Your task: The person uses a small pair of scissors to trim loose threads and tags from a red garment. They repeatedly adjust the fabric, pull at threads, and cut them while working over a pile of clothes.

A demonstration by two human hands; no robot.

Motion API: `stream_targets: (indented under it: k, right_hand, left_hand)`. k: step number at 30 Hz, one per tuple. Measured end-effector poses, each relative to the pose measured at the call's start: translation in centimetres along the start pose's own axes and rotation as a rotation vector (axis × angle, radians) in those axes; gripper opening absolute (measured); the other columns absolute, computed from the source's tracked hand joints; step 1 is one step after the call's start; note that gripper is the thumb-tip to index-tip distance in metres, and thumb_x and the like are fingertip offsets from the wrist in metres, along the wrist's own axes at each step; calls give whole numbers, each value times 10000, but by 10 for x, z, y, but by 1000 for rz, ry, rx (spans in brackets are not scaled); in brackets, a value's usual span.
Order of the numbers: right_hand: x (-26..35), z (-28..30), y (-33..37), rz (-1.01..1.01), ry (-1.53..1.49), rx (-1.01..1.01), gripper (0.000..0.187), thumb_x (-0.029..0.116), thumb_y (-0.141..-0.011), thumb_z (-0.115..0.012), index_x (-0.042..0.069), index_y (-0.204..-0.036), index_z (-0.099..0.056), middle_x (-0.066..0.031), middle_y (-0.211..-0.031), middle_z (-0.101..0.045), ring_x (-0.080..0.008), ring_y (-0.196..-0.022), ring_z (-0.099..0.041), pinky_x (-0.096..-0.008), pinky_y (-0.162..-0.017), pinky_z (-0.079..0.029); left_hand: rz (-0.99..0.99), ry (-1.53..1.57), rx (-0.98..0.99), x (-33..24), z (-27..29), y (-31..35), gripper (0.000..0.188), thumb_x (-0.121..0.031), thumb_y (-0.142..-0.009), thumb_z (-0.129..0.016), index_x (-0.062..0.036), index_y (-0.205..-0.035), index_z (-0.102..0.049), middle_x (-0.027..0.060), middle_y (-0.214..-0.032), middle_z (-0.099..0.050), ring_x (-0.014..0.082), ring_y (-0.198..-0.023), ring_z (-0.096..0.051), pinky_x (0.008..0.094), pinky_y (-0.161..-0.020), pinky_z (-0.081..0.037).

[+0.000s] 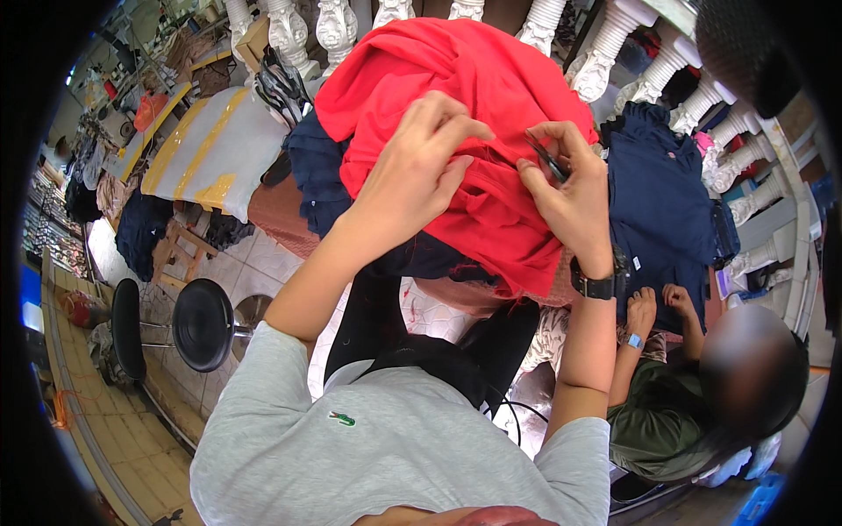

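A heap of bright red cloth (421,61) lies before me, apparently a garment. My left hand (412,171) is bent over its middle, thumb and fingers closing on a fold of it; their tips are partly lost against the red. Just to the right, my right hand (570,202) holds small dark thread snips (549,161) between thumb and fingers, blades pointing up and left over the cloth. Loose threads hang along the cloth's lower edge. Dark navy cloth (430,256) shows beneath the heap.
Folded navy garments (662,193) are stacked at the right, where a co-worker's hands (643,311) rest close by. White balusters (336,35) line the far side. A taped, pale-wrapped surface (206,145) stands at the left. A black round stool (203,324) is at lower left.
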State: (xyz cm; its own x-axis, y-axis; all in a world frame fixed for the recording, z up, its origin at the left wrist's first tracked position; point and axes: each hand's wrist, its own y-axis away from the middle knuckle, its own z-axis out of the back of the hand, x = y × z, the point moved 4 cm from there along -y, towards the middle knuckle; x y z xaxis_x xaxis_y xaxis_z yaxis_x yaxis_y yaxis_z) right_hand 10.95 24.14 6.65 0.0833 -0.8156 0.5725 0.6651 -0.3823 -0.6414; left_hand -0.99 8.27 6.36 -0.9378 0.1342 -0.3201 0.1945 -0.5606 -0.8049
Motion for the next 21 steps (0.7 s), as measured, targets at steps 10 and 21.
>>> stream_targets:
  k: [10, 21]
  right_hand:
    - [-11, -11, 4, -103, -216, -17, 230, 142, -880, -692, -1, -1044, -618, -18, -688, -561, -115, -583, -524, -288, -552, -428]
    - [27, -81, 49, -695, -1236, 300, 532, 478, -1092, -309, 21, -1014, -570, 27, -673, -385, -78, -484, -351, -233, -456, -269]
  left_hand:
    - [-200, -80, -72, 17, -18, -9, 211, 53, -801, -724, -57, -980, -718, 58, -881, -657, 234, -822, -616, 329, -763, -537]
    - [477, 711, -185, 47, -28, 15, 104, -101, -1014, -626, 2, -1009, -621, 43, -931, -658, 100, -845, -631, 249, -767, -539]
